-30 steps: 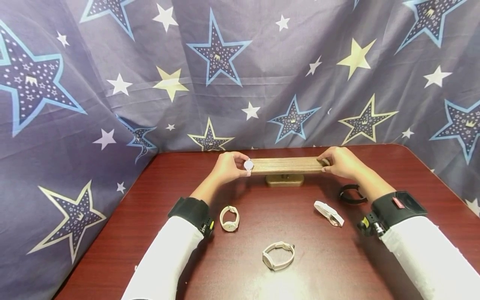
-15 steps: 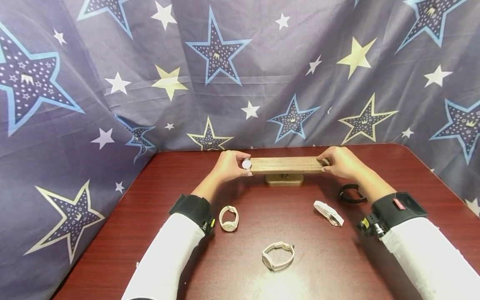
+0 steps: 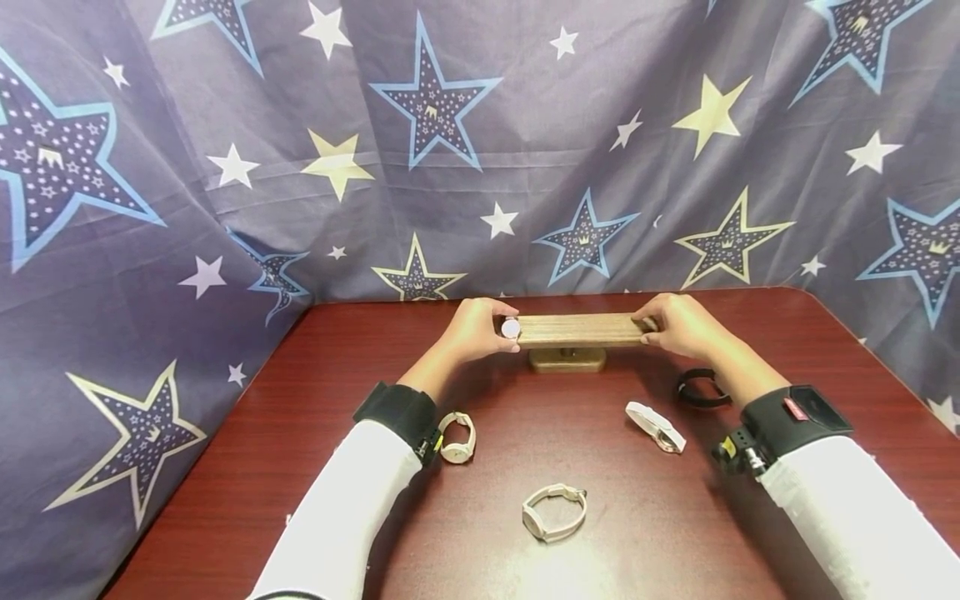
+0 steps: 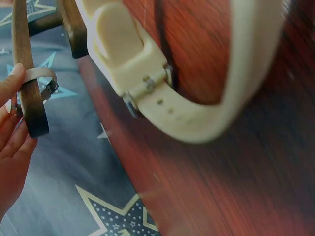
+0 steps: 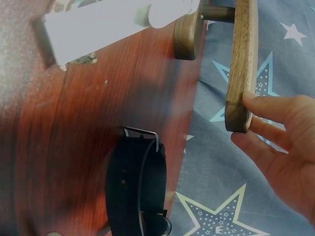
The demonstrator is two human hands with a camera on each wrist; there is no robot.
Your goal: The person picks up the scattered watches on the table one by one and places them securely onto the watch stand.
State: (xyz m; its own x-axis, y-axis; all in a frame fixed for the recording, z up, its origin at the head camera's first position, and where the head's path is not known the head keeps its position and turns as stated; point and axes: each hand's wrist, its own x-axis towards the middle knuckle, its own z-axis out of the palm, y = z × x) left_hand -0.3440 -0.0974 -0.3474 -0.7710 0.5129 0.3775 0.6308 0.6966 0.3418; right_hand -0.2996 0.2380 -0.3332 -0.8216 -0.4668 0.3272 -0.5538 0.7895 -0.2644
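Left hand [image 3: 471, 330] has its grip pinched on a silver-faced watch [image 3: 511, 328], with the strap looped round the left end of the wooden bar [image 3: 577, 329], so the watch sits right at that tip; the left wrist view shows the band [image 4: 37, 81] wrapped over the bar end with the fingertips [image 4: 11, 83] on it. Right hand [image 3: 678, 326] has its grip on the opposite end of the bar, thumb on top and fingers curled under, and the right wrist view shows the same thing, fingertips [image 5: 263, 105] touching the end of the wood [image 5: 241, 64]. The bar lies level on a short post with a round wooden base [image 3: 567, 360], standing near the far edge of the reddish-brown worktop [image 3: 660, 517].

Scattered on the worktop closer to the person: a cream watch [image 3: 457, 437] just beside the left wrist strap, another cream watch [image 3: 553, 512] buckled into a loop in the middle front, a white watch [image 3: 656, 426] lying flat, and a black watch [image 3: 699, 387] near the right forearm. Both sleeves are white with black wrist mounts. A dark blue star-print cloth [image 3: 420, 150] hangs behind and to the sides
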